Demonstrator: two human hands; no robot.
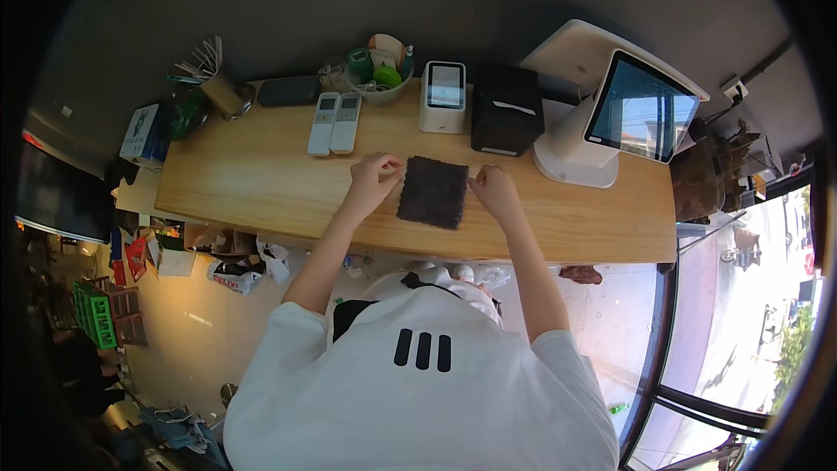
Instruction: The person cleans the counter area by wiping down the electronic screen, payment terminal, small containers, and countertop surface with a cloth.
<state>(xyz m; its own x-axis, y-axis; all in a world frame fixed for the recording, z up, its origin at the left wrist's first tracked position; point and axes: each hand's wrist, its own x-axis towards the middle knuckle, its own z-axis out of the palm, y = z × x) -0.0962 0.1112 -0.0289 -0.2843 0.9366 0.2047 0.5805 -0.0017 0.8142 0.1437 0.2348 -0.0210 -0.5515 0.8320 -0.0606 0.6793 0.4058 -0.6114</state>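
Both hands pinch a dark cloth flat on the worktop.

Left hand (375, 176) grips the dark cloth (433, 191) at its upper left corner, right hand (493, 187) at its right edge; it lies between them, long axis running near-to-far, slightly tilted, on the wooden worktop (253, 174). Farther back stand two remotes (336, 123), a small terminal (444, 96) and a black printer (506, 109).

A: What print can you read from where you stand?
B: You get only red letters on the white bag (234, 277) below the counter, too blurred to spell.
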